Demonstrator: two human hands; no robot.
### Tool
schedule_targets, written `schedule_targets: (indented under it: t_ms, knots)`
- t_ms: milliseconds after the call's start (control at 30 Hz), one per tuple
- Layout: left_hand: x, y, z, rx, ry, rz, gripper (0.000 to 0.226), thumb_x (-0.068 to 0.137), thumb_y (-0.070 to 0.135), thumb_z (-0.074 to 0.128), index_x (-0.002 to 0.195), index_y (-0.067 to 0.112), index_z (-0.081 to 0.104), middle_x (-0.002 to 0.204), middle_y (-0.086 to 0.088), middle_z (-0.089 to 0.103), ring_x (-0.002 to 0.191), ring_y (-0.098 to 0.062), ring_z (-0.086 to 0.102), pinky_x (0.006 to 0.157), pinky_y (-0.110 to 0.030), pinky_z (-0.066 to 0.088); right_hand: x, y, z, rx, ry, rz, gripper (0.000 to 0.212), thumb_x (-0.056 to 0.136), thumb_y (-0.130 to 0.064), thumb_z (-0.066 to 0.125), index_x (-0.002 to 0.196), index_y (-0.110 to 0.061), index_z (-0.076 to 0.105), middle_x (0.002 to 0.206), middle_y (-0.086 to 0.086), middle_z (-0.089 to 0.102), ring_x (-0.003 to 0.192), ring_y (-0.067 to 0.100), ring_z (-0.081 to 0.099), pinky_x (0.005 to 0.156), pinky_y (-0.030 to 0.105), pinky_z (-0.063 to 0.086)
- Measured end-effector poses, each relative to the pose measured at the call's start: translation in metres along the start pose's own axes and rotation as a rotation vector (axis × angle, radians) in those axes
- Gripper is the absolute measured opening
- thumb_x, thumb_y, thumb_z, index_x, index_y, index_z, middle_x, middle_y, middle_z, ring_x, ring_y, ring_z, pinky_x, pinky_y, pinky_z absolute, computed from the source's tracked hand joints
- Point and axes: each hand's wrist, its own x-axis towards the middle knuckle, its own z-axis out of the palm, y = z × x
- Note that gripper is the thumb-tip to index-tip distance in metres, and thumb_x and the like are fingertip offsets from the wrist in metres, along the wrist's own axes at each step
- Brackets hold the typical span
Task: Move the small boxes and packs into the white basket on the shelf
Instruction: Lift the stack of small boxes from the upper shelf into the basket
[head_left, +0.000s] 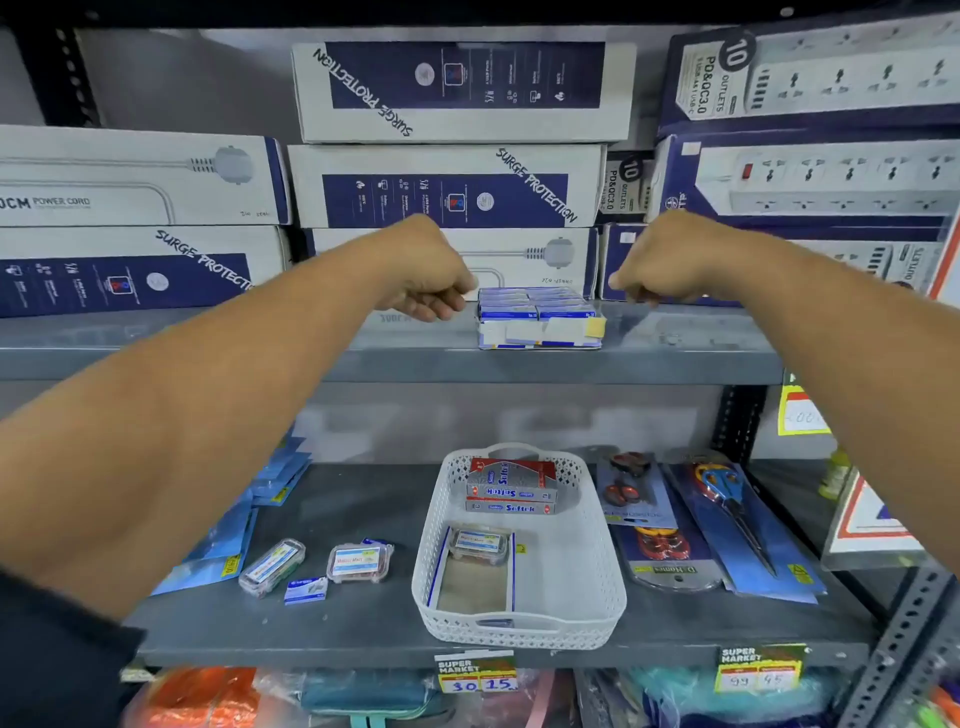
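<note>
Both curled hands' fingertips hidden beside blue pack (540, 318).

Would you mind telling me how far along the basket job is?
Done: red boxes and a clear pack lie in the white basket. In hand: nothing; left hand and right hand flank the blue stack. Left: that stack and three small packs.

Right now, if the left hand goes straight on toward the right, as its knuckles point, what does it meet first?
Most likely the stack of small blue boxes on the upper shelf. The left hand is curled just beside its left edge, with only a narrow gap showing. Depth is hard to judge, so the hand may sit slightly in front.
</note>
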Motion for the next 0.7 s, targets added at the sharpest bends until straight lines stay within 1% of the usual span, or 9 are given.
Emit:
schedule_targets:
  t_ms: [33,67,133,167,300,467,533,633,700]
  knots:
    - [-0.002,0.002,0.002,-0.017,-0.043,-0.038,0.012,0.085,0.016,0.064,0.078,0.006,0.064,0.074,-0.008,0.068,0.053,-0.013,0.06,0.052,-0.021,0.052,0.001,0.0,0.001,0.098,-0.069,0.04,0.024,0.087,-0.02,0.065,0.079,0.001,0.071,0.066,0.011,0.068,0.056,0.022,0.058,0.052,0.025,0.042]
    - [-0.004,0.005,0.003,-0.016,-0.067,-0.058,0.011,0.085,0.015,0.064,0.078,0.007,0.064,0.07,-0.006,0.066,0.05,-0.011,0.059,0.05,-0.02,0.052,-0.002,-0.001,0.003,0.155,-0.124,0.073,0.022,0.086,-0.02,0.066,0.08,0.001,0.071,0.066,0.009,0.067,0.056,0.02,0.056,0.049,0.023,0.038]
    - [-0.005,0.006,0.008,-0.008,-0.08,-0.082,0.008,0.083,0.012,0.067,0.079,0.006,0.065,0.064,-0.005,0.065,0.044,-0.009,0.059,0.05,-0.02,0.053,0.0,-0.003,0.008,0.172,-0.192,0.093,0.023,0.085,-0.02,0.067,0.083,0.002,0.072,0.073,0.011,0.067,0.063,0.019,0.055,0.048,0.021,0.034]
    - [-0.005,0.007,0.009,-0.001,-0.08,-0.086,0.007,0.083,0.01,0.067,0.08,0.005,0.066,0.061,-0.006,0.065,0.043,-0.008,0.059,0.051,-0.02,0.054,0.002,-0.005,0.011,0.172,-0.21,0.087,0.022,0.084,-0.021,0.067,0.082,0.001,0.073,0.075,0.012,0.066,0.064,0.018,0.053,0.048,0.021,0.033]
    - [-0.006,0.006,0.007,0.029,-0.07,-0.121,0.006,0.083,0.009,0.066,0.078,0.004,0.066,0.047,-0.002,0.064,0.04,-0.006,0.059,0.049,-0.019,0.053,0.003,-0.012,0.016,0.168,-0.218,0.087,0.017,0.085,-0.018,0.066,0.076,-0.005,0.072,0.074,0.011,0.065,0.054,0.016,0.049,0.046,0.02,0.03]
    - [-0.013,0.009,0.012,0.051,-0.084,-0.137,0.015,0.083,0.013,0.066,0.069,0.01,0.06,0.048,-0.001,0.061,0.04,-0.005,0.056,0.048,-0.018,0.05,0.005,-0.016,0.018,0.183,-0.208,0.131,0.018,0.087,-0.012,0.062,0.069,-0.009,0.065,0.064,0.007,0.063,0.044,0.013,0.048,0.044,0.019,0.028]
    - [-0.014,0.011,0.015,0.051,-0.074,-0.132,0.016,0.083,0.013,0.066,0.068,0.01,0.059,0.047,-0.001,0.06,0.04,-0.006,0.056,0.048,-0.018,0.05,0.004,-0.017,0.018,0.192,-0.216,0.141,0.016,0.087,-0.011,0.061,0.072,-0.008,0.065,0.062,0.006,0.062,0.044,0.012,0.049,0.044,0.019,0.029]
    - [-0.016,0.012,0.015,0.051,-0.06,-0.121,0.015,0.082,0.01,0.067,0.068,0.009,0.059,0.039,0.001,0.056,0.035,-0.004,0.054,0.046,-0.018,0.049,0.002,-0.017,0.018,0.214,-0.23,0.148,0.011,0.09,-0.011,0.06,0.082,-0.006,0.066,0.065,0.006,0.063,0.048,0.012,0.051,0.044,0.019,0.031]
    - [-0.017,0.012,0.015,0.047,-0.051,-0.118,0.013,0.081,0.009,0.067,0.07,0.008,0.06,0.038,0.0,0.057,0.034,-0.005,0.053,0.045,-0.017,0.049,0.0,-0.017,0.018,0.224,-0.224,0.152,0.011,0.09,-0.01,0.06,0.085,-0.005,0.067,0.06,0.005,0.062,0.047,0.011,0.051,0.043,0.019,0.032]
